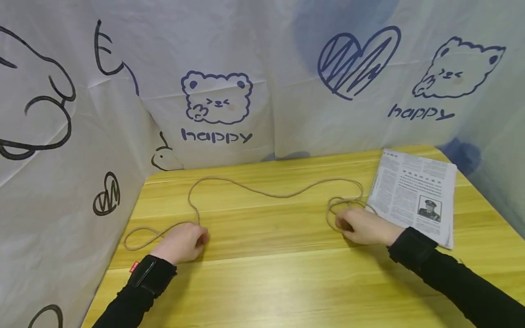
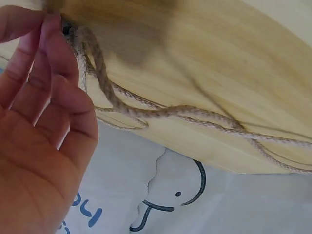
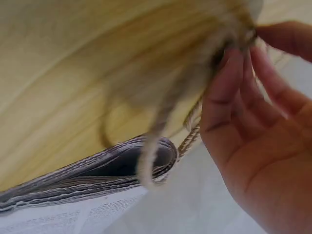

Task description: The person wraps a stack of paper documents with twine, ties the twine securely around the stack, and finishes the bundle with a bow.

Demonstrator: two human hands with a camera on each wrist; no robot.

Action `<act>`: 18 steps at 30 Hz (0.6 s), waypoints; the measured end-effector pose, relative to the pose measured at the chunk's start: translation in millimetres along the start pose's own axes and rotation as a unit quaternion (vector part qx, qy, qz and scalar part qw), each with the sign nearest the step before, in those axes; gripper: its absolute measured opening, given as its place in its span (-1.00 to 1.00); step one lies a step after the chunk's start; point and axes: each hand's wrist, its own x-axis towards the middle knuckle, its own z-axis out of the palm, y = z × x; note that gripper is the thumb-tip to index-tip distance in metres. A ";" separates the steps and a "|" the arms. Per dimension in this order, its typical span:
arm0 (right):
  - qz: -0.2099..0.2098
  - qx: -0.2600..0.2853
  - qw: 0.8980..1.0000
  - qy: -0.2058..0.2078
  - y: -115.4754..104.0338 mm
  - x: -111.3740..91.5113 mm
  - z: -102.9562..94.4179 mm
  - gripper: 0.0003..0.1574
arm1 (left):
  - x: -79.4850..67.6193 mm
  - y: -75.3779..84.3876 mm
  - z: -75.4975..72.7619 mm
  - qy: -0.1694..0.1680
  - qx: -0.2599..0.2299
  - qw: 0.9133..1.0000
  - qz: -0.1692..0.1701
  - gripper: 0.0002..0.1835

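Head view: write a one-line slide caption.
Left hand and right hand pinch a thin tan rope winding across a yellow wood-grain table, folded grey newspaper at right.

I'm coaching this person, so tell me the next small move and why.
Probably draw the left hand outward, away from the right hand, to take up slack: both hands seem to pinch the rope, which lies in a loose wave between them, while the newspaper sits close beside the right hand.

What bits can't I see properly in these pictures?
Head view: newspaper, most words too tiny to read.
Right wrist view: part of the rope, blurred.
Right wrist view: right hand, cut off by right edge.
Left wrist view: blue lettering, partly hidden behind left hand.
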 end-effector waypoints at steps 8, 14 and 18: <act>-0.024 0.088 0.985 -0.143 -8.1 -27.2 -22.7 -0.77 | -14.7 -6.1 -13.7 -0.122 -0.110 0.986 -0.034 -0.75; -0.038 0.129 0.988 -0.073 -7.4 -25.1 -37.6 -0.88 | -1.6 -5.3 -24.5 -0.096 -0.124 0.987 -0.045 -0.83; 0.018 0.061 0.996 0.059 0.0 -3.0 -38.3 -0.82 | 29.7 3.1 -23.6 -0.021 -0.075 0.995 -0.063 -0.91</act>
